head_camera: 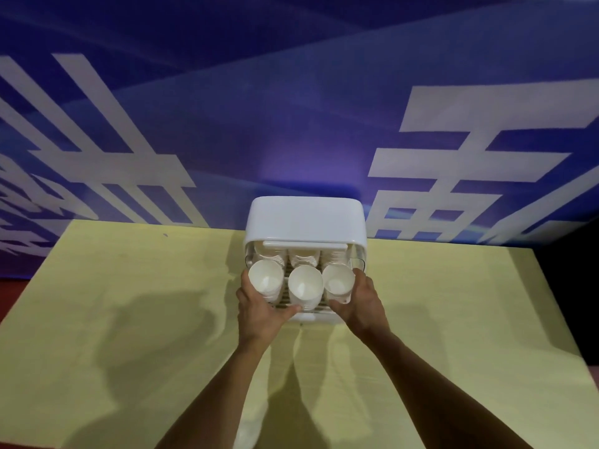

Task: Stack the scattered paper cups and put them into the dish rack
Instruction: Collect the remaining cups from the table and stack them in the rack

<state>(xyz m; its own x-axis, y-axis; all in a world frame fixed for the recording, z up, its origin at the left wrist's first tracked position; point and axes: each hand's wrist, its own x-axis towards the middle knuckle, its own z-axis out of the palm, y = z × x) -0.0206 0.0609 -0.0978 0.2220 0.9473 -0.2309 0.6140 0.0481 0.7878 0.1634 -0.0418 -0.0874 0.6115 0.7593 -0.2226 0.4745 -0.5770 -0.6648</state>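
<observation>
A white dish rack (306, 222) with a raised lid stands at the table's far middle. Three stacks of white paper cups lie inside it, mouths toward me: a left stack (266, 280), a middle stack (305, 286) and a right stack (338, 280). My left hand (259, 306) grips the rack's front left corner, with the thumb across the front rim under the left stack. My right hand (359, 303) grips the front right corner, fingers up the side and thumb on the front rim. The rack's front edge is partly hidden by both hands.
The rack sits on a pale yellow table (129, 319) whose far edge meets a blue banner wall (259, 124) with large white characters. The table's right edge (557, 319) drops into a dark area. My arms cast shadows on the table.
</observation>
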